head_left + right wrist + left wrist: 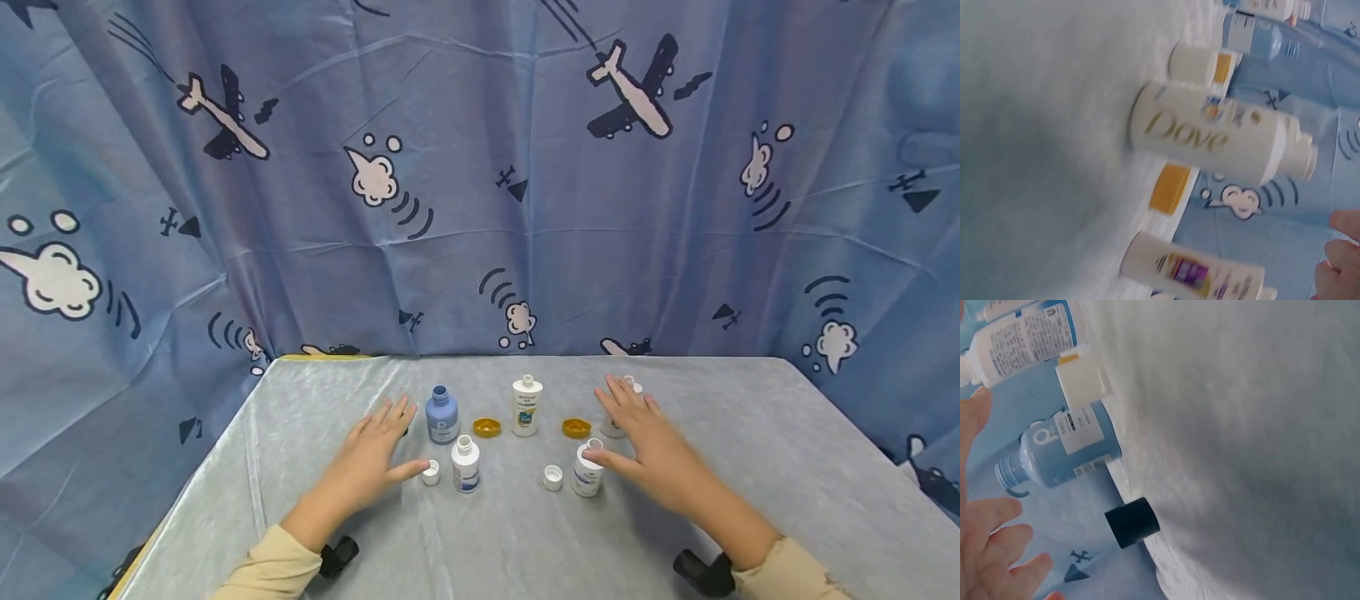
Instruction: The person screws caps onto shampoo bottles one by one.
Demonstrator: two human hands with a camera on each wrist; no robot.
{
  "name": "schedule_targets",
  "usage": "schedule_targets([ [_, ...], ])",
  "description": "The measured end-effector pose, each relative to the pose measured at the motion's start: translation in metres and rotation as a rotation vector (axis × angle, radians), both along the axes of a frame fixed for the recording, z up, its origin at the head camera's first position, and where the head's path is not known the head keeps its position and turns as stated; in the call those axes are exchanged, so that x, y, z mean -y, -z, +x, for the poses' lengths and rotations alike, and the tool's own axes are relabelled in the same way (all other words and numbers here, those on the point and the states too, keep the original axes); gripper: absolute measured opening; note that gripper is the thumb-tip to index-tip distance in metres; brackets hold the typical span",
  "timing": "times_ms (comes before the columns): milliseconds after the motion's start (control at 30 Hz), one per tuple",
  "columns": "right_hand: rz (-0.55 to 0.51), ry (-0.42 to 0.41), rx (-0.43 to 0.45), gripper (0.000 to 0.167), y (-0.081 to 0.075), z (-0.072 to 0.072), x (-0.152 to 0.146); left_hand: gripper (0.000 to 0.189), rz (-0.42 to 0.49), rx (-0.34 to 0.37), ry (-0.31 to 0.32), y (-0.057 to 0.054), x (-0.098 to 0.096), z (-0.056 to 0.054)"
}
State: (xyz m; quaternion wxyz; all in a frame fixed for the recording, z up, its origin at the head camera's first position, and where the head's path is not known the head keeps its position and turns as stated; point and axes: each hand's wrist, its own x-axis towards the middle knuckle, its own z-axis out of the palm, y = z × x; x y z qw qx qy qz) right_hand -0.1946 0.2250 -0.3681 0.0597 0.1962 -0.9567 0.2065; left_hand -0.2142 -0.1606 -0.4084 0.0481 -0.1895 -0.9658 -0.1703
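Left hand (pixel 366 458): fingers spread, gripping nothing; its thumb could knock nearby white cap (pixel 431 473) rolling | blue bottle (pixel 442 418): uncapped on worktop (pixel 502 546), between hands; sideways sweep could topple it | front-right white bottle (pixel 587 477): lowered thumb could tip it | right hand (pixel 657 446): fingers spread, empty

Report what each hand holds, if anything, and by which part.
Nothing is held: the left hand and the right hand are both empty and spread open.

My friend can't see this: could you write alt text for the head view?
A person's left hand and right hand, fingers spread, reach over a grey-covered table with five bottles and loose caps. Behind hangs a blue patterned curtain.
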Motion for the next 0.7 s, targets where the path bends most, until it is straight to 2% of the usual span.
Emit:
schedule_targets([
  [167,0.008,-0.027,-0.004,0.089,0.001,0.002,0.015,0.082,0.020,-0.019,0.012,0.002,-0.002,0.004],
  [400,0.051,-0.073,-0.031,0.091,0.005,0.006,0.037,0.083,0.028,0.021,0.025,0.003,-0.008,0.007],
  [700,-0.030,-0.126,-0.022,0.091,0.011,0.012,0.062,0.081,0.049,0.040,0.058,0.004,-0.014,0.009],
])
